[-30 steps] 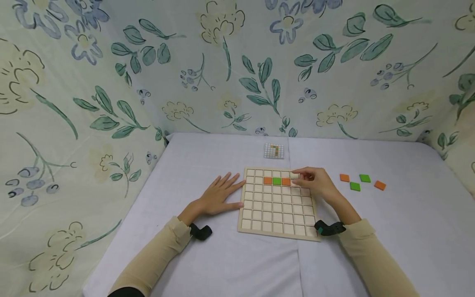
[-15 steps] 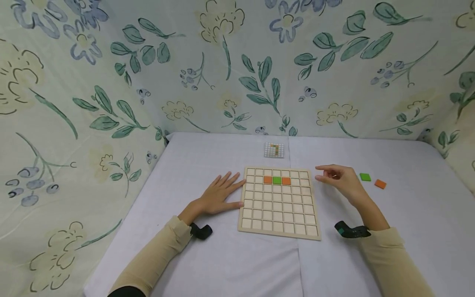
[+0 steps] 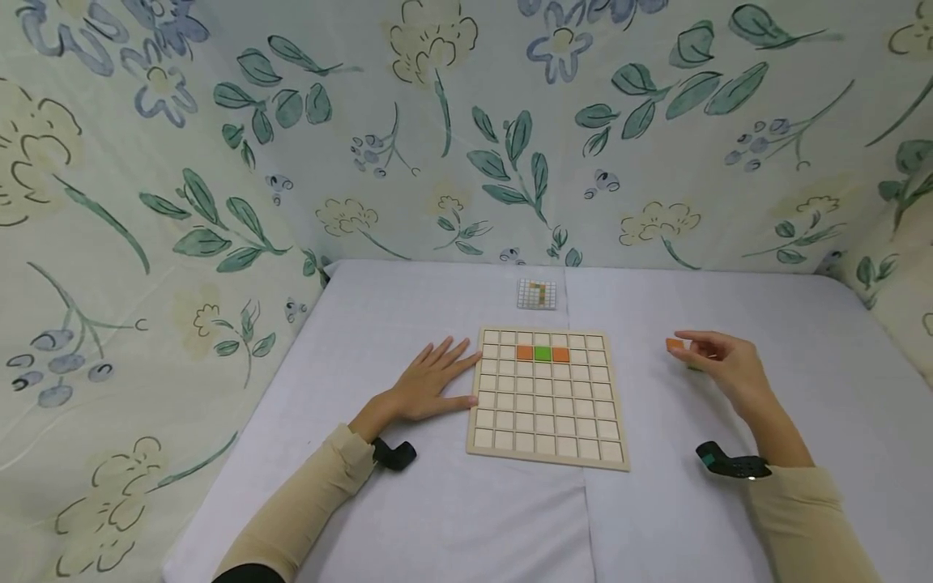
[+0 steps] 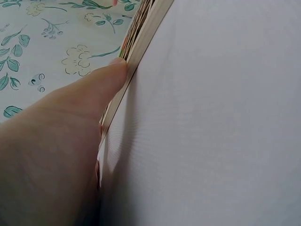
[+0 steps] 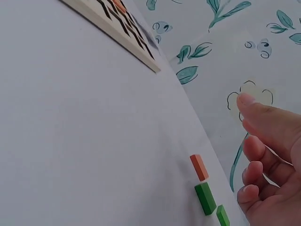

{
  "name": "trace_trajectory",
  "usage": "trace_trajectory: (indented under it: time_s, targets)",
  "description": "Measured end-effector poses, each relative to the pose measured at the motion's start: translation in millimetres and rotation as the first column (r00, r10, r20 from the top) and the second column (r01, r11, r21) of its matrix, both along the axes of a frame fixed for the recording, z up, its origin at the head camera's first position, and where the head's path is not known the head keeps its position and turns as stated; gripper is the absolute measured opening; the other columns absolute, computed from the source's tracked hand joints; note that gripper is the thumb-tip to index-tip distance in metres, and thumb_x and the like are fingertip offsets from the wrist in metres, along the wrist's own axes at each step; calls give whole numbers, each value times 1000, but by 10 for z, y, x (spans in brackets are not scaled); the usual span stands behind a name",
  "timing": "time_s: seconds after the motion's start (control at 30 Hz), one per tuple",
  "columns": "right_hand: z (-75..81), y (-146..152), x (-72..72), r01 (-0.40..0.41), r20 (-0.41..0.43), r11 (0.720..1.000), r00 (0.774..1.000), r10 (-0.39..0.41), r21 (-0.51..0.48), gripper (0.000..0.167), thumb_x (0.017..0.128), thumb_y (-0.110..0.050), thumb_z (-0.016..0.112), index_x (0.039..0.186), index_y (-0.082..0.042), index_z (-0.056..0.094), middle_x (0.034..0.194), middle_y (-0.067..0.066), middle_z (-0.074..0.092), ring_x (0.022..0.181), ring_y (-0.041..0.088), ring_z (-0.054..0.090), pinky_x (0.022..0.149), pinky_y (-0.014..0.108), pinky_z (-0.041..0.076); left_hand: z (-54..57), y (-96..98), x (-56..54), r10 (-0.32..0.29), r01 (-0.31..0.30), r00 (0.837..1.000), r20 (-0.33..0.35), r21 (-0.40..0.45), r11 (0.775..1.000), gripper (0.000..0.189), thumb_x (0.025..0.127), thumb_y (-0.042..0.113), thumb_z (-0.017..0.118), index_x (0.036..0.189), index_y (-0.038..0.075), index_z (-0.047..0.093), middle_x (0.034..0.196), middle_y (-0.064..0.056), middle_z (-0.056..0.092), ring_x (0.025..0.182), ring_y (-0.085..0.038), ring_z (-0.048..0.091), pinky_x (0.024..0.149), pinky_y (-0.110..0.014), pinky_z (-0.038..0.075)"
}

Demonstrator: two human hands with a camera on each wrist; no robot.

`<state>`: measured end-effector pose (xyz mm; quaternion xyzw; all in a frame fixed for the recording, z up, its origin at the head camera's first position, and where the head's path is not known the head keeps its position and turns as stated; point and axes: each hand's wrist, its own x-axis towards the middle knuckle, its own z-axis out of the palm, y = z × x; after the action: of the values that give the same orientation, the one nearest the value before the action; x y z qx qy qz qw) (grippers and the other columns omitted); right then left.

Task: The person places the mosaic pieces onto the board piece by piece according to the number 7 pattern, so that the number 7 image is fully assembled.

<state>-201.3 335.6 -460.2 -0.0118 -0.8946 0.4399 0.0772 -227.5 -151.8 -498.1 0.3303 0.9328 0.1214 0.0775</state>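
Observation:
A wooden grid board point(image 3: 547, 461) lies on the white cloth; one row holds two orange tiles and a green tile point(image 3: 543, 354) between them. My left hand point(image 3: 430, 385) is spread flat at the board's left side, its thumb point(image 4: 106, 80) against the edge. My right hand point(image 3: 725, 368) is over the loose tiles right of the board. Its fingertips overlap an orange tile point(image 3: 674, 344) in the head view. In the right wrist view, the fingers are loosely curled with nothing between them, apart from an orange tile point(image 5: 199, 167) and two green ones point(image 5: 205, 197).
Behind the board lies a small card point(image 3: 537, 294) printed with a grid and a coloured pattern. A floral curtain point(image 3: 437, 162) rises along the table's back and left side. Black straps point(image 3: 732, 463) sit around both wrists.
My right hand has moved right from the board's upper right corner to the loose tiles. The left hand and the tiles on the board have stayed in place.

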Motion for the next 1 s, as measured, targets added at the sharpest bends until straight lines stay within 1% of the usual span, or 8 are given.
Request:
trace_trajectory:
  time_s: [0.1,0.23,0.37,0.63,0.77,1.0]
  targets:
    - [-50,90,27,13,-8,1000,1000,-13,25,51,92,-33,74,128,3,65,89,2,56,80,11,45,55,19,39,-8,-5,-4,3,-3,1000,3,-9,1000,86,92,79,33,161,35,10,167,3,-1,152,-25,-8,119,-49,-6]
    - [-88,173,54,26,-14,999,1000,-25,30,52,92,-33,74,128,3,64,90,2,56,81,11,45,57,16,40,-10,-7,-9,5,-5,1000,-3,-12,1000,86,91,79,33,161,34,10,167,2,-1,152,-25,-7,119,-50,-5]
    - [-120,211,78,37,-5,999,999,-36,30,52,92,-32,74,128,5,64,91,1,56,81,11,44,58,17,39,-4,-5,-1,7,-7,1000,-9,-8,1000,86,92,78,35,161,33,12,167,1,1,152,-26,-6,119,-50,-4]
    - [-254,286,74,78,58,995,995,-81,57,53,92,-32,74,130,4,62,87,-1,57,78,13,42,57,22,37,-16,-3,15,11,-11,1000,1,5,1000,85,92,77,36,161,33,13,167,1,2,152,-26,-6,119,-49,-6]
    - [-294,297,67,97,77,993,992,-103,70,52,93,-29,74,131,4,62,88,1,58,77,13,43,58,22,37,-22,2,16,9,-9,1000,-11,3,1000,85,92,78,36,161,33,13,167,1,2,152,-26,-5,119,-49,-5]
    - [-324,280,63,118,74,987,989,-127,112,46,94,-20,72,131,6,61,93,10,57,76,14,44,57,21,37,-23,0,9,5,-5,1000,-10,10,1000,86,92,78,35,161,33,13,167,1,2,152,-27,-5,119,-50,-4]
